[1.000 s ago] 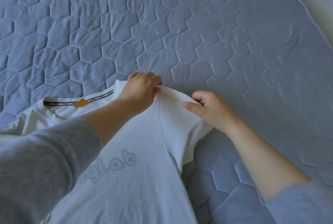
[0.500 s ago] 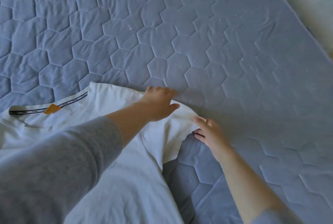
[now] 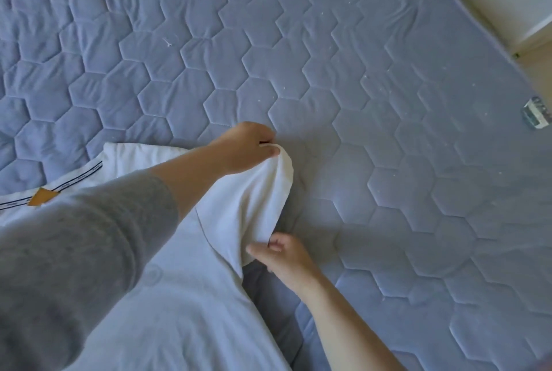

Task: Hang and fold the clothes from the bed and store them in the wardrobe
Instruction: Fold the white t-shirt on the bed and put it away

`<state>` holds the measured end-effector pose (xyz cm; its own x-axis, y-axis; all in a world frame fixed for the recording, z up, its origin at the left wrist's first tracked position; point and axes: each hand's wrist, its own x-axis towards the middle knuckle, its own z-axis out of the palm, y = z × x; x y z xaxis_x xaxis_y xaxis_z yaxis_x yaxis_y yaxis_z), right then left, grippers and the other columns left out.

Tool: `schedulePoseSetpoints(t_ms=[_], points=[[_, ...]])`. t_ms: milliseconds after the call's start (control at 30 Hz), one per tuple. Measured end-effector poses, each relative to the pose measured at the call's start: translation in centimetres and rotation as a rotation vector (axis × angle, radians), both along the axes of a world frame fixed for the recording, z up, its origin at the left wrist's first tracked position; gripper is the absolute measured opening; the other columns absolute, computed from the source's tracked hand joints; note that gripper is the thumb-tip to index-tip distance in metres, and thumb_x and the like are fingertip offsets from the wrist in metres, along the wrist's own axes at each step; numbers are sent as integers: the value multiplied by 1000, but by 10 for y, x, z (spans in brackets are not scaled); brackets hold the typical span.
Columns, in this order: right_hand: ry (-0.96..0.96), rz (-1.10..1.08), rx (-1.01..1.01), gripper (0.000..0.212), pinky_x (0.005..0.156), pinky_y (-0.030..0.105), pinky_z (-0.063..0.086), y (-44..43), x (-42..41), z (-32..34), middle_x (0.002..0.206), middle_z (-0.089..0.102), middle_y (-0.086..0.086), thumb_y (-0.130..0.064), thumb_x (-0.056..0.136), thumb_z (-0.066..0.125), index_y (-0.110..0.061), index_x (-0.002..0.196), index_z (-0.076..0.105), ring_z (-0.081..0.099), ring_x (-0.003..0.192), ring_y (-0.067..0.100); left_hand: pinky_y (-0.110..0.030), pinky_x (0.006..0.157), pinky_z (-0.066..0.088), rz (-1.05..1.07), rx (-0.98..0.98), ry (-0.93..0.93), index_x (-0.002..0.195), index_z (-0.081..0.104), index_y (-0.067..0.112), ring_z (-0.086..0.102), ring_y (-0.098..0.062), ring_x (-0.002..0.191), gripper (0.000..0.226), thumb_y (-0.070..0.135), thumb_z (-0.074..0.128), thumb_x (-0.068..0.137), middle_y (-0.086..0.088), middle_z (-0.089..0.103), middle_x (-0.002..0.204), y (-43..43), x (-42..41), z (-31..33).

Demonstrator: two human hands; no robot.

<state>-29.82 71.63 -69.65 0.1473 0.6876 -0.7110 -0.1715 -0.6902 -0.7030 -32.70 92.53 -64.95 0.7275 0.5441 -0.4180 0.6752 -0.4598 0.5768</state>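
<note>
Your left hand (image 3: pixel 243 146) and right hand (image 3: pixel 288 257) each pinch the sleeve (image 3: pixel 248 206) of the white T-shirt (image 3: pixel 185 296) on the bed (image 3: pixel 358 71), fingers (image 3: pixel 270 151) curled; pull it taut, fold inward flat, no wrinkles.

Left grip (image 3: pixel 245 146): arm extended, thumb and fingers pinching shirt sleeve (image 3: pixel 248 209). Right grip (image 3: pixel 286 257): nearer, forearm bare, pinching same sleeve's lower edge.
</note>
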Motion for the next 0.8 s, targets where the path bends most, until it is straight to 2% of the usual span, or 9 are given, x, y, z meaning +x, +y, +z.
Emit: schedulePoseSetpoints(t_ms=[67, 133, 300, 367, 433, 533, 600, 700, 800], points=[[-259, 166, 8, 39, 54, 28, 28, 0, 6, 5, 56, 39, 2, -26, 88, 64, 1, 63, 50, 36, 52, 8, -23, 59, 36, 4, 29, 9, 90, 62, 4, 49, -13, 69, 28, 29, 52, 96, -1, 55, 78, 5, -4, 7], [-505, 267, 66, 44, 52, 33, 22, -2, 23, 13, 53, 30, 0, -30, 91, 59, -9, 58, 38, 28, 50, 8, -24, 60, 36, 43, 15, -19, 90, 62, 8, 48, -11, 68, 26, 29, 50, 97, 5, 52, 74, 8, -8, 14], [-1086, 303, 210, 47, 46, 35, 28, -29, 80, 39, 44, 21, 0, -25, 91, 63, -17, 61, 27, 27, 49, 26, -21, 57, 38, 180, -2, -148, 87, 60, 20, 50, -3, 69, 11, 24, 53, 94, 11, 56, 76, 11, -9, 21], [-1032, 321, 164, 42, 47, 36, 34, -40, 93, 36, 45, 34, 2, -28, 90, 65, -14, 63, 36, 35, 47, 26, -15, 54, 40, 191, -70, -133, 91, 59, 25, 54, -3, 72, 2, 25, 58, 92, 12, 60, 82, 8, -7, 18], [-857, 286, 106, 33, 54, 35, 39, -48, 93, 26, 55, 49, 8, -33, 90, 65, -11, 71, 50, 45, 52, 23, -10, 55, 42, 171, -148, -95, 99, 62, 23, 59, -9, 79, 14, 32, 64, 88, 7, 64, 91, 2, -1, 14], [-691, 146, 24, 21, 62, 23, 43, -51, 75, 12, 67, 58, -3, -39, 86, 67, -19, 90, 59, 56, 63, 11, -22, 73, 43, 99, -105, -24, 105, 62, 21, 58, -15, 92, 31, 41, 70, 83, 3, 60, 101, -9, 12, 9], [-693, 63, -9, 26, 67, 25, 47, -49, 62, 3, 75, 62, -9, -42, 81, 71, -24, 94, 57, 60, 70, 6, -24, 74, 41, 84, -70, 4, 113, 61, 20, 55, -16, 92, 39, 38, 74, 81, 2, 59, 103, -13, 22, 9], [-789, 10, -5, 26, 57, 18, 37, -48, 49, -3, 66, 52, -9, -37, 80, 71, -29, 73, 48, 51, 61, 5, -18, 63, 38, 74, -57, -13, 118, 60, 16, 56, -16, 85, 41, 22, 75, 80, 6, 62, 90, -13, 36, 14], [-777, 34, -4, 45, 50, 16, 34, -50, 42, -4, 55, 34, -11, -28, 83, 69, -31, 59, 32, 39, 49, 5, -21, 69, 39, 22, -33, -9, 113, 64, 16, 56, -17, 86, 33, 16, 70, 81, 8, 54, 81, -13, 45, 27]])
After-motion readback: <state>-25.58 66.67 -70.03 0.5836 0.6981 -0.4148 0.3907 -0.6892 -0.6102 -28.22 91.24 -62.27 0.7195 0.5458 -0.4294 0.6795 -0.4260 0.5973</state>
